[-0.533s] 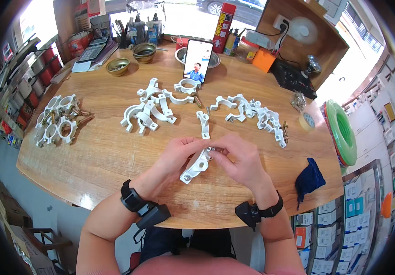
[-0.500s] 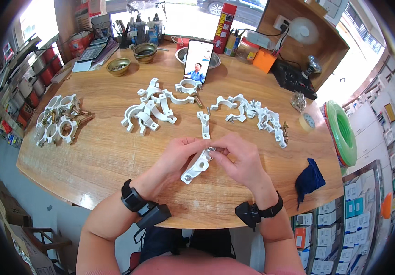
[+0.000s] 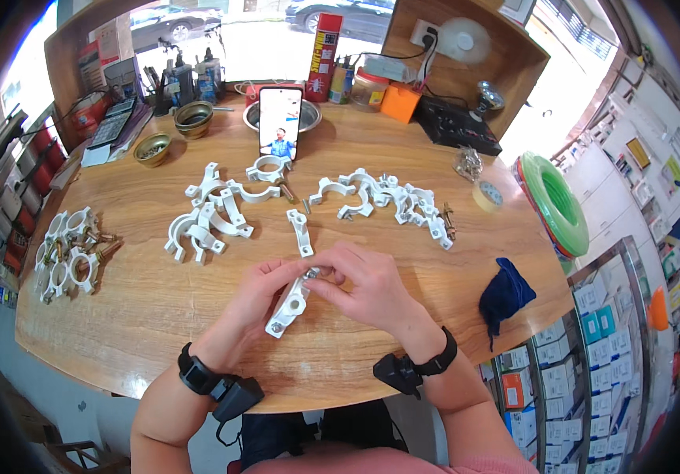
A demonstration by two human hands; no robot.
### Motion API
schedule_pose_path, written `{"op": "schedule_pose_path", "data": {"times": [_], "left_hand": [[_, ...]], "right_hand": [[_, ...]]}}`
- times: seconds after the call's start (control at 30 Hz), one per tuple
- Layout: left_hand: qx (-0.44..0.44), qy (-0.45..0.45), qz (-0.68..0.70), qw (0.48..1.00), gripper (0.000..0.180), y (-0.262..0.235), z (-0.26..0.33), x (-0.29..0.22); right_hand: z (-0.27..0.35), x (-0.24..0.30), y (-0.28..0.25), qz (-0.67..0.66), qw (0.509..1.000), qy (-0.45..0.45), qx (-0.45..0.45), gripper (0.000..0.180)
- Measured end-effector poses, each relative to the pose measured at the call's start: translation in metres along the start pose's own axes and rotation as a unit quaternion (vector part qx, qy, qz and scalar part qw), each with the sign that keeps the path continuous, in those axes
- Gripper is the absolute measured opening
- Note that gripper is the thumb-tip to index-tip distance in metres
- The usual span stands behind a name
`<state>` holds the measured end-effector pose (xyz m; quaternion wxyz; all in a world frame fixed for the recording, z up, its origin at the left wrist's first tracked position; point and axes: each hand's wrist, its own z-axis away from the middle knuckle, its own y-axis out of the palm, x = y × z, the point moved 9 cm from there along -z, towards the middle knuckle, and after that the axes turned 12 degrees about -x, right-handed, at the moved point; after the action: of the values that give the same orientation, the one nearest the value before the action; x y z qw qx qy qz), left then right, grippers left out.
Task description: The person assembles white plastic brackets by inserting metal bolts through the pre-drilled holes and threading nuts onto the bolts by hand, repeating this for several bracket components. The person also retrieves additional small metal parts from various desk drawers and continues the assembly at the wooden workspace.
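Note:
My left hand (image 3: 257,304) grips a white plastic pipe clamp half (image 3: 289,304) just above the wooden table (image 3: 135,316). My right hand (image 3: 364,288) pinches a small metal bolt at the clamp's upper end, fingertips meeting my left thumb. Another white clamp half (image 3: 300,231) lies flat just beyond my hands. Loose clamp halves lie in a pile (image 3: 210,217) to the left and another pile (image 3: 391,201) to the right. Both wrists wear black bands.
Assembled clamps with bolts (image 3: 67,253) sit at the left edge. A phone (image 3: 280,122) stands upright at the back by brass bowls (image 3: 194,117) and a red spray can (image 3: 326,57). A blue cloth pouch (image 3: 504,296), tape roll (image 3: 486,195) and green hose coil (image 3: 561,205) lie right.

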<state>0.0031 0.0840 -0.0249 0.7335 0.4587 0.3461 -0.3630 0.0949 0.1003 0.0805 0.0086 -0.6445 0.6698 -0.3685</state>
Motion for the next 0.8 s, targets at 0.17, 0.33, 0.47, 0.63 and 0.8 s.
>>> {"op": "schedule_pose_path", "data": {"times": [0.17,0.33,0.47,0.63,0.8], "left_hand": [[-0.025,0.024,0.007,0.999,0.020,0.000,0.001,-0.009],[-0.013,-0.010,0.011,1.000,0.021,-0.003,-0.002,-0.002],[-0.004,-0.012,0.002,1.000,0.020,-0.002,0.003,-0.006],[-0.017,-0.017,0.002,1.000,0.020,-0.005,0.000,0.000],[-0.026,-0.026,0.033,0.999,0.020,-0.006,0.003,0.000]], "right_hand": [[0.001,-0.002,0.002,-0.012,1.000,-0.013,0.016,0.015],[-0.001,-0.005,0.005,0.027,0.999,-0.014,0.032,0.017],[-0.005,0.004,-0.001,0.011,0.999,-0.046,-0.006,0.015],[-0.001,0.000,0.001,0.048,0.998,-0.040,0.028,0.016],[-0.001,0.007,0.000,0.007,0.998,-0.069,-0.002,0.017]]}}
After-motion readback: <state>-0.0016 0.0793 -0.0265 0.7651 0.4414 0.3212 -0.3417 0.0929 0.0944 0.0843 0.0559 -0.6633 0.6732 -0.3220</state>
